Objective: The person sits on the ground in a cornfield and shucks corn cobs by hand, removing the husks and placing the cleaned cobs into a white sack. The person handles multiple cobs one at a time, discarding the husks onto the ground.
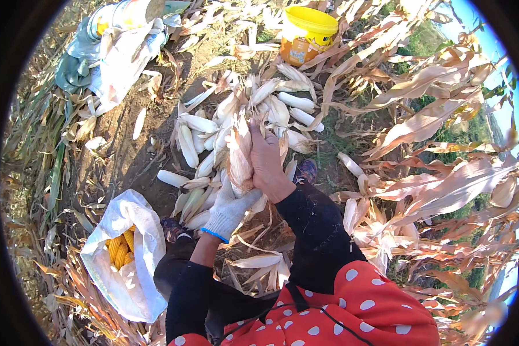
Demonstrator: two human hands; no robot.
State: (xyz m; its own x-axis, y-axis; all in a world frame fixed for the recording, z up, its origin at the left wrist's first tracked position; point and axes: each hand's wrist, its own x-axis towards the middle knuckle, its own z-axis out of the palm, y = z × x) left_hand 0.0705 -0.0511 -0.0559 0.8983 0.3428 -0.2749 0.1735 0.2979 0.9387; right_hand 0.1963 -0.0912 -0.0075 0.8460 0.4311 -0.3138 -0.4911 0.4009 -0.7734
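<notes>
An ear of corn in its dry husk [241, 153] is held upright between both hands, over a pile of unhusked ears [199, 125] on the ground. My left hand [230, 205], in a white knit glove with a blue cuff edge, grips the lower end of the ear. Bare, my right hand [266, 162] has its fingers around the upper part of the husk, with the thumb near the tip. The husk still covers the ear, and no kernels show on it. My right palm and some of my left fingers are hidden.
At lower left stands an open white woven sack [145, 242] with yellow husked cobs [121, 251] inside. A yellow bucket [309, 36] is beyond the pile. Sacking [123, 56] lies at upper left. Dry corn stalks [432, 181] crowd the right side, and loose husks [264, 264] lie near my feet.
</notes>
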